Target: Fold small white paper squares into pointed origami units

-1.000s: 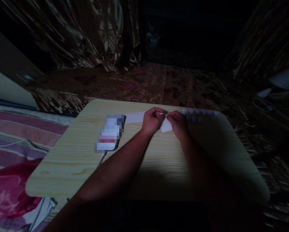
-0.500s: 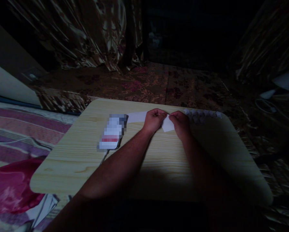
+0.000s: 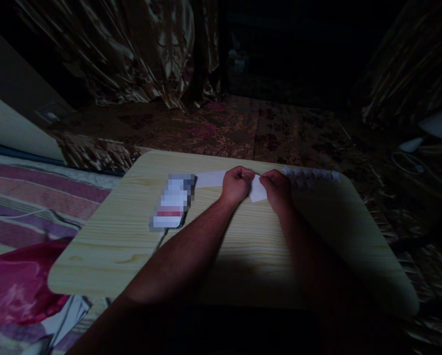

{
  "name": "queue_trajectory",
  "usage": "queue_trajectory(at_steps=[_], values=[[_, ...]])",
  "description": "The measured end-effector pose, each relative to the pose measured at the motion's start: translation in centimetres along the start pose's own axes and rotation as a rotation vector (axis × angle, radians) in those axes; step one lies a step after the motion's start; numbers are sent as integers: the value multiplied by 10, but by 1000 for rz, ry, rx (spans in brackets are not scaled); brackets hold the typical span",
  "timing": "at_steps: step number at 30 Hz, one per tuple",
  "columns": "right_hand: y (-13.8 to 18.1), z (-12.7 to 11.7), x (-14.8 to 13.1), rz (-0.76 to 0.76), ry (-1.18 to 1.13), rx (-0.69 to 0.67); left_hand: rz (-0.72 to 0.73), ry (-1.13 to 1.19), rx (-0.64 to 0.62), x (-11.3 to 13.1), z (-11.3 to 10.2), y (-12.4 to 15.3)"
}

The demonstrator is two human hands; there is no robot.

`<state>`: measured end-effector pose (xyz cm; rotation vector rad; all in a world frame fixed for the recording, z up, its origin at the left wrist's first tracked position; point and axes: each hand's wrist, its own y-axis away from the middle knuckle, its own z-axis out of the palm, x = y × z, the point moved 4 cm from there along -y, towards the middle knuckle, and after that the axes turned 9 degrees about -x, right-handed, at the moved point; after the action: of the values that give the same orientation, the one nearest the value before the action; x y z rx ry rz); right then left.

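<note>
Between my hands is a small sheet of white paper [image 3: 257,190], its lower part showing as a pointed shape above the table. My left hand [image 3: 238,184] pinches its left side, with thumb and fingers pressed together. On the right edge, my right hand [image 3: 276,186] grips the same sheet with curled fingers. Another flat white paper [image 3: 210,179] lies just left of my left hand, partly hidden by it. Beyond my right hand, several small folded white paper pieces [image 3: 311,174] sit in rows near the far right edge of the table.
A phone [image 3: 172,202] with a blurred screen and a cable lies on the light wooden table [image 3: 106,227]. Striped bedding [image 3: 39,197] and a shiny pink cloth [image 3: 17,281] are at the left. A patterned ledge [image 3: 235,128] runs behind the table; the room is dim.
Both hands stay in nearly the same place on the paper. The whole view has shifted very slightly; nothing has been let go.
</note>
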<state>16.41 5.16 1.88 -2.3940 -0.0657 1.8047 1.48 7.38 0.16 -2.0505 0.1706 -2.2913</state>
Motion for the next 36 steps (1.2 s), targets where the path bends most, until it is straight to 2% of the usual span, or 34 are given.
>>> queue_trajectory(at_steps=[10, 20, 27, 36], values=[[-1, 1, 0, -11, 12, -10, 10, -47, 13, -3, 0, 1], [-3, -2, 2, 20, -22, 29, -13, 9, 18, -4, 1, 1], [-5, -5, 7, -4, -44, 19, -4, -32, -10, 0, 3, 2], [-8, -8, 20, -16, -109, 99, -30, -82, -75, 0, 4, 5]])
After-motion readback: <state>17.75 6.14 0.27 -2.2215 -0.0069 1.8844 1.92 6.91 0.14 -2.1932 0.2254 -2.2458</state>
